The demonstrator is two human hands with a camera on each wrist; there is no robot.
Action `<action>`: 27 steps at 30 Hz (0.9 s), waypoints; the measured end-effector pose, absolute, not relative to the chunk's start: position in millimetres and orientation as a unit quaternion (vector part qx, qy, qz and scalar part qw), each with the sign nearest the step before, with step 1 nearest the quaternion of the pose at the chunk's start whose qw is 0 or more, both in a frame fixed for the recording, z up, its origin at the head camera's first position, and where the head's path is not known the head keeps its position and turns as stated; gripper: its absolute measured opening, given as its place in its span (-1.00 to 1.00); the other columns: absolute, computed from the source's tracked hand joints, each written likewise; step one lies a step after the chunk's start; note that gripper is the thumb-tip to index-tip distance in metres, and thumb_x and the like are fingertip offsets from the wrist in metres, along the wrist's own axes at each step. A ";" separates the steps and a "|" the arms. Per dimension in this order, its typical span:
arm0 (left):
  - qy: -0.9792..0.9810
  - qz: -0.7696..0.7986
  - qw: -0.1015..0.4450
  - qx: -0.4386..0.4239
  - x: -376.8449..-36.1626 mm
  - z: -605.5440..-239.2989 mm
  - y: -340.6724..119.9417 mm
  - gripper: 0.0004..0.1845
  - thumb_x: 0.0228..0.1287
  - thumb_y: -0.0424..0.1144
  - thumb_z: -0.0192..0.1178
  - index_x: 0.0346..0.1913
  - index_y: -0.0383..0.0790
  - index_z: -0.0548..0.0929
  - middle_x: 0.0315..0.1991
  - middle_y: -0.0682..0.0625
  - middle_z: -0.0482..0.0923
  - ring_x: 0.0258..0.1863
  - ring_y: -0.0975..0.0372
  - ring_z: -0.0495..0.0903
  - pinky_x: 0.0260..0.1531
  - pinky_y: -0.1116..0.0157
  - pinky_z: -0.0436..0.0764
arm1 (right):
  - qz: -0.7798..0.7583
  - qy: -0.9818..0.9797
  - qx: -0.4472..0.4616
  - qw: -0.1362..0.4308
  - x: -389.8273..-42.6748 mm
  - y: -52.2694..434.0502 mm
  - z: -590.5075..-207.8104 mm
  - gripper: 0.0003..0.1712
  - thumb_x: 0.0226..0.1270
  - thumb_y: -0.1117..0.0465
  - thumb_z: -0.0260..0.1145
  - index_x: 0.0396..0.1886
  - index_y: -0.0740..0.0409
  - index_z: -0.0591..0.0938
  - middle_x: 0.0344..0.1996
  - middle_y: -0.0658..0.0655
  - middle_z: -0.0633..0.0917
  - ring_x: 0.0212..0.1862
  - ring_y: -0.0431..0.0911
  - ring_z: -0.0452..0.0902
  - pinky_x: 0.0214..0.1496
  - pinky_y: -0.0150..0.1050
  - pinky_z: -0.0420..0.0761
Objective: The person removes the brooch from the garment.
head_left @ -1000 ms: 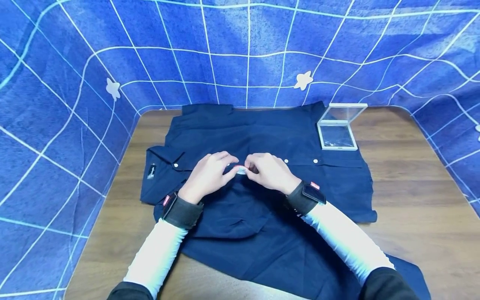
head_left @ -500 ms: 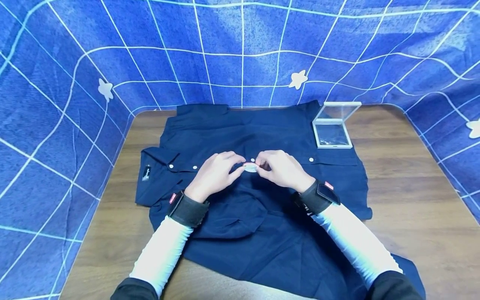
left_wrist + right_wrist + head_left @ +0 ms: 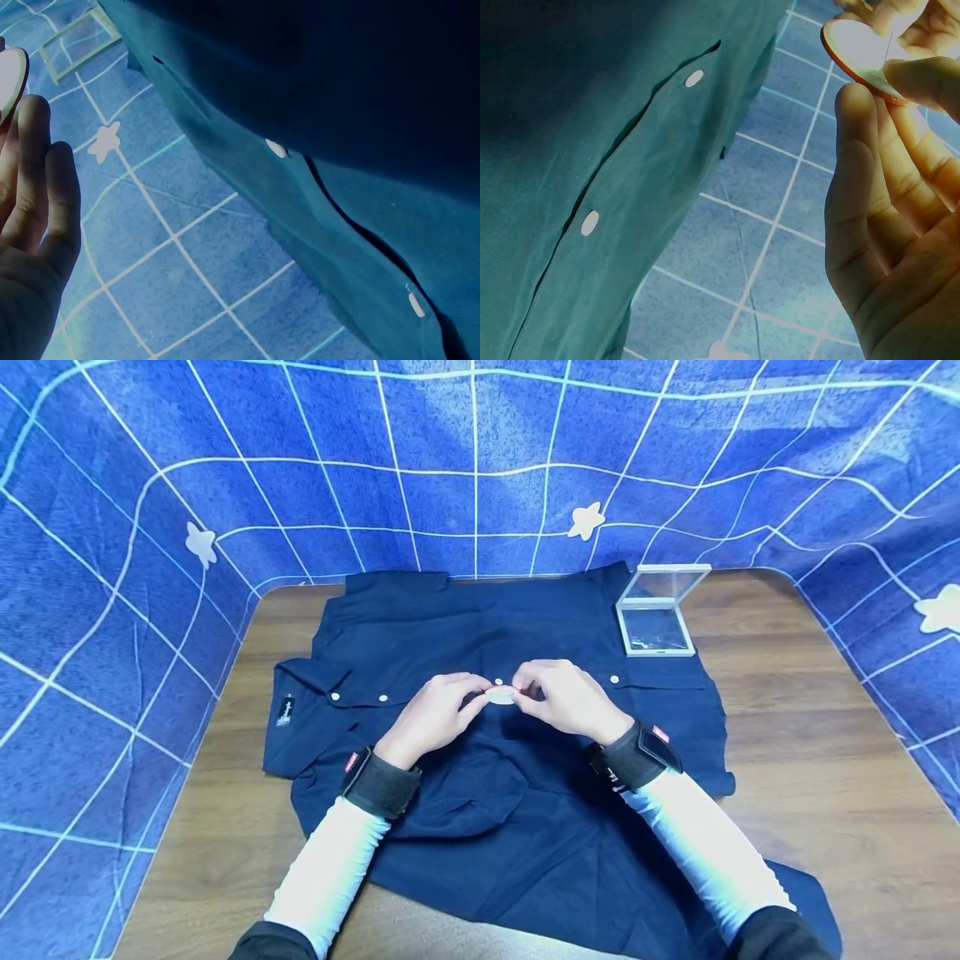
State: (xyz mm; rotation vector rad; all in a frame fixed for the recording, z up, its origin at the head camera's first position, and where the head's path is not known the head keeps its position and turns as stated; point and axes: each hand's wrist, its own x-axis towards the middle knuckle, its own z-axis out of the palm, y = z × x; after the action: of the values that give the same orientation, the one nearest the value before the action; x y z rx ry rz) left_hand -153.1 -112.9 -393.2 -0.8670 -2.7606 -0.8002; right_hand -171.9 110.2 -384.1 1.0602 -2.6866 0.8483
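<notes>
A round pin badge (image 3: 502,695) with a pale face and red-orange rim is held above the navy shirt (image 3: 540,627). My left hand (image 3: 438,714) pinches its left edge between thumb and fingertips; my right hand (image 3: 566,702) pinches the right edge. A thin line, like a pin, crosses the badge's pale side (image 3: 859,49) in the right wrist view. The shirt lies spread with its collar (image 3: 300,714) to the left. White buttons (image 3: 335,697) run along its placket, one just behind the badge. At its left edge, the left wrist view cuts off the badge (image 3: 11,81).
An open, clear-lidded square case (image 3: 658,628) stands at the shirt's far right. The wooden table (image 3: 817,710) shows around the shirt. Behind rises a blue gridded cloth (image 3: 442,443) with white stars. A sleeve (image 3: 450,793) lies folded near my forearms.
Both hands have moved right along the shirt front with the badge, and more of its pale side now shows. The head view has shifted slightly. Over the last half second the hands barely move.
</notes>
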 end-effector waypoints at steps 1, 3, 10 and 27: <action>-0.916 -0.271 0.069 -0.287 -152.9 -394.0 -113.6 -0.83 0.41 -0.22 0.18 -0.09 -0.16 0.73 -0.09 -0.04 0.72 -0.15 0.17 0.70 -0.10 0.22 0.66 | 0.284 -0.889 0.352 0.066 -171.9 109.7 -384.3 -0.95 0.28 0.19 0.35 -0.35 0.05 0.66 -0.44 -0.03 0.69 -0.37 -0.21 0.61 -0.35 -0.29 0.59; -0.915 -0.280 0.068 -0.284 -152.3 -395.0 -114.6 -0.83 0.40 -0.23 0.19 -0.10 -0.17 0.73 -0.11 -0.04 0.73 -0.21 0.17 0.69 -0.15 0.24 0.66 | 0.291 -0.888 0.352 0.064 -171.6 108.9 -384.3 -0.95 0.28 0.19 0.36 -0.34 0.06 0.66 -0.43 -0.03 0.70 -0.37 -0.19 0.62 -0.34 -0.29 0.59; -0.899 -0.325 0.082 -0.281 -149.6 -394.3 -116.9 -0.83 0.39 -0.27 0.19 -0.09 -0.23 0.73 -0.14 -0.06 0.72 -0.26 0.20 0.67 -0.19 0.24 0.67 | 0.332 -0.874 0.351 0.059 -171.7 108.9 -383.1 -0.93 0.29 0.20 0.36 -0.32 0.11 0.68 -0.39 0.01 0.72 -0.34 -0.13 0.66 -0.30 -0.27 0.61; -0.861 -0.410 0.150 -0.261 -145.0 -373.2 -116.5 -0.80 0.37 -0.28 0.21 -0.06 -0.29 0.72 -0.21 -0.12 0.71 -0.33 0.18 0.67 -0.22 0.18 0.70 | 0.433 -0.848 0.294 0.086 -171.5 114.2 -363.8 -0.90 0.28 0.21 0.39 -0.26 0.13 0.70 -0.42 0.04 0.74 -0.39 -0.20 0.60 -0.31 -0.36 0.57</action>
State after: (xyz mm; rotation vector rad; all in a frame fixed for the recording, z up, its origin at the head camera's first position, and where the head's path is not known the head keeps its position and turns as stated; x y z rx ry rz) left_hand -145.0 -116.5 -373.2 -0.7495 -2.4735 -1.1786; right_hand -171.5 114.2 -363.8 0.8756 -2.5271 1.2910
